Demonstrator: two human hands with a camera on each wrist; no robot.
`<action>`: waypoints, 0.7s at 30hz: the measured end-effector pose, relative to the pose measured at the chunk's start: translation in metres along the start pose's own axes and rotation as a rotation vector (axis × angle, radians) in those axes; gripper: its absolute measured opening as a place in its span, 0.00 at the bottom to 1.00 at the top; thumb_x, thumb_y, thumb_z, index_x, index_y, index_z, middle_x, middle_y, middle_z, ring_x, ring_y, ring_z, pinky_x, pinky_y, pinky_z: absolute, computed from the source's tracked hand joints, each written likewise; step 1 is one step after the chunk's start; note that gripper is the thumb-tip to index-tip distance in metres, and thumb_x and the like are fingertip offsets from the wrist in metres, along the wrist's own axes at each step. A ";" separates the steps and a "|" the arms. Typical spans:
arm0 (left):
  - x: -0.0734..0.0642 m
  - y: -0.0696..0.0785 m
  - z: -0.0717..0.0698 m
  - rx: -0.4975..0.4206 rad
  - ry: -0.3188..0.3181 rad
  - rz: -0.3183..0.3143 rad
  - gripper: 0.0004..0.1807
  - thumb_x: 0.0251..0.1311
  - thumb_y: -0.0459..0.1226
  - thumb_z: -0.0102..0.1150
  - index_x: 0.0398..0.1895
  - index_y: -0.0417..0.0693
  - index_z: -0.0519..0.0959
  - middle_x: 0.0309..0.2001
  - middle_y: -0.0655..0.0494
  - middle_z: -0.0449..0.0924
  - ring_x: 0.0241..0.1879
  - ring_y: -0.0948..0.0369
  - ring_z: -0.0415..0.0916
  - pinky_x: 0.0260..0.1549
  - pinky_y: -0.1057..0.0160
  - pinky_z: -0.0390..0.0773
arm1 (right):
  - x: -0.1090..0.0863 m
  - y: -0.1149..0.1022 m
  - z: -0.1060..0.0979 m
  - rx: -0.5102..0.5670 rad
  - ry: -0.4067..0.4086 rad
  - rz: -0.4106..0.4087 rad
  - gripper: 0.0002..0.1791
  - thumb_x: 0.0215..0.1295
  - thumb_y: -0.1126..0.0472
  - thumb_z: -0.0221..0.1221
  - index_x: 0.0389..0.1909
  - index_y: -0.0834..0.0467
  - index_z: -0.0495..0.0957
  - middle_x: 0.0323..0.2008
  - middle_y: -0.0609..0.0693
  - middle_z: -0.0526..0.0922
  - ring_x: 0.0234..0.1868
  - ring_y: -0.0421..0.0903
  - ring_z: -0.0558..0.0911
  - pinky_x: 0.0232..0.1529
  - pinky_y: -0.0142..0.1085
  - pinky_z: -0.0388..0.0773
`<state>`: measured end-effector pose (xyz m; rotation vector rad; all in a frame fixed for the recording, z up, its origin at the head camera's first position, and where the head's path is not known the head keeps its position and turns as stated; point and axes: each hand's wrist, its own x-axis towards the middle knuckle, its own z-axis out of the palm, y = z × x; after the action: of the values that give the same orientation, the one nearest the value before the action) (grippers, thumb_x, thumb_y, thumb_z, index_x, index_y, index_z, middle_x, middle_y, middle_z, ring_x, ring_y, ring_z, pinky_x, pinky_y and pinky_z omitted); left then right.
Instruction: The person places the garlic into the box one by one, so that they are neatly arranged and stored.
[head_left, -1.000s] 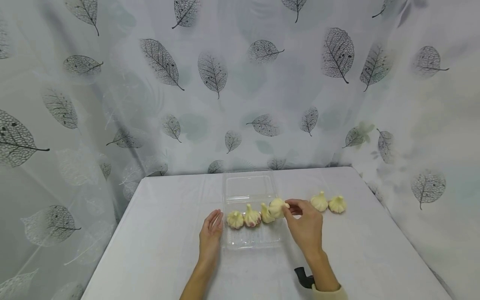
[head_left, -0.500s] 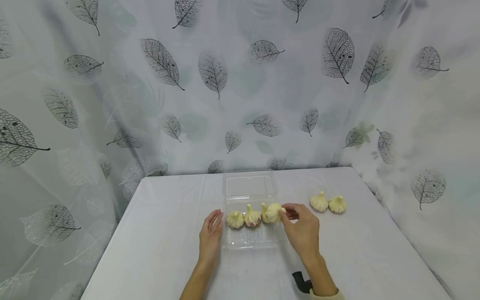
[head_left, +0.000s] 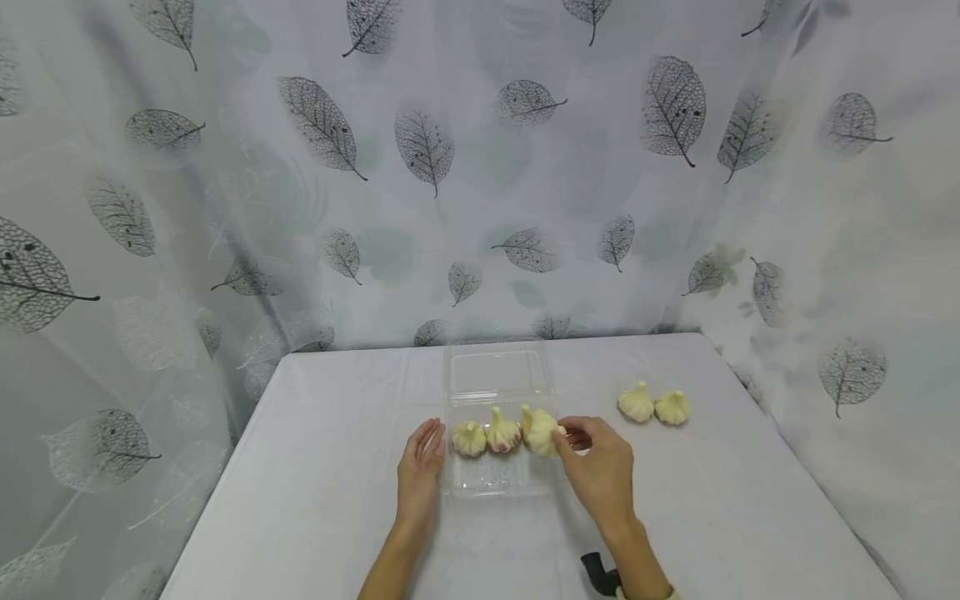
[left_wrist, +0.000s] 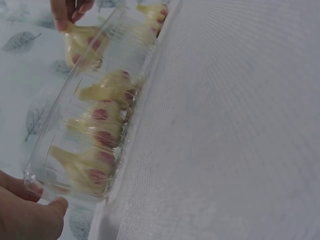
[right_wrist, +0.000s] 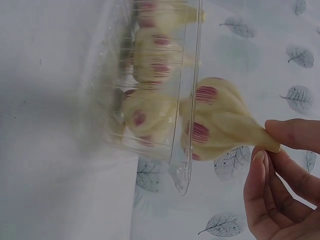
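Observation:
A clear plastic clamshell box [head_left: 487,482] lies with its lid [head_left: 495,367] folded back, away from me. Inside it a row of garlic bulbs includes a left one [head_left: 469,440], a middle one [head_left: 503,433] and a third [head_left: 527,415] partly hidden. Thumb and fingers of my right hand [head_left: 600,471] pinch another garlic bulb [right_wrist: 220,120] by its stem. In the right wrist view that bulb overlaps the box's rim, its rounded base towards the box. My left hand [head_left: 422,471] rests at the box's left side with fingers extended, fingertips right at its corner in the left wrist view.
Two more garlic bulbs, one [head_left: 636,403] beside another [head_left: 672,407], sit on the white-covered table [head_left: 315,492] to the right of the box. A leaf-patterned curtain [head_left: 480,208] hangs behind the table. A black curved piece [head_left: 600,575] shows by my right wrist.
My right hand has lowered the pinched garlic bulb and brought it slightly left and nearer to me, over the box's right end. The left hand has stayed in place.

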<state>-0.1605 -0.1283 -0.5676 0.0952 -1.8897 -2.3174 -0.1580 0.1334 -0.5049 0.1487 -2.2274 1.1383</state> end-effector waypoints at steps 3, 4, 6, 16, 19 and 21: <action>0.001 0.000 0.000 -0.006 0.006 -0.007 0.27 0.79 0.30 0.49 0.78 0.40 0.60 0.79 0.43 0.60 0.79 0.49 0.57 0.73 0.66 0.65 | -0.002 0.000 0.001 0.000 -0.002 0.006 0.12 0.52 0.70 0.78 0.37 0.58 0.89 0.30 0.47 0.86 0.26 0.39 0.83 0.28 0.38 0.88; 0.001 0.000 0.001 -0.005 0.006 -0.007 0.27 0.79 0.30 0.49 0.78 0.40 0.60 0.79 0.43 0.60 0.79 0.49 0.57 0.73 0.66 0.65 | -0.002 0.000 0.001 0.000 -0.004 0.008 0.12 0.52 0.71 0.78 0.37 0.58 0.89 0.29 0.46 0.86 0.26 0.39 0.83 0.28 0.38 0.87; 0.001 0.000 0.001 -0.006 0.007 -0.007 0.27 0.79 0.30 0.49 0.78 0.40 0.60 0.79 0.43 0.60 0.79 0.49 0.57 0.73 0.66 0.65 | -0.003 -0.001 0.001 -0.004 -0.015 0.017 0.12 0.52 0.70 0.78 0.37 0.57 0.89 0.29 0.45 0.86 0.27 0.38 0.82 0.28 0.37 0.87; 0.002 0.000 0.001 -0.001 0.006 0.000 0.27 0.79 0.30 0.49 0.78 0.40 0.60 0.79 0.43 0.60 0.79 0.48 0.57 0.73 0.66 0.66 | -0.010 0.000 0.006 -0.029 -0.053 0.020 0.13 0.51 0.70 0.79 0.37 0.58 0.89 0.30 0.46 0.86 0.28 0.37 0.82 0.28 0.33 0.85; 0.001 0.000 0.001 0.006 0.006 -0.004 0.27 0.80 0.30 0.48 0.78 0.41 0.60 0.79 0.44 0.59 0.79 0.48 0.57 0.72 0.67 0.66 | -0.011 0.002 0.008 -0.044 -0.064 0.024 0.13 0.51 0.70 0.79 0.37 0.59 0.89 0.30 0.47 0.87 0.28 0.38 0.82 0.28 0.32 0.84; 0.001 0.000 0.001 0.008 0.004 0.000 0.27 0.80 0.30 0.48 0.78 0.41 0.60 0.79 0.44 0.59 0.79 0.48 0.57 0.72 0.68 0.66 | -0.012 0.002 0.008 -0.048 -0.071 0.035 0.12 0.51 0.70 0.79 0.36 0.59 0.89 0.30 0.47 0.86 0.28 0.38 0.82 0.29 0.31 0.84</action>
<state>-0.1616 -0.1276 -0.5679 0.1008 -1.8977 -2.3076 -0.1532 0.1266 -0.5170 0.1324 -2.3269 1.1128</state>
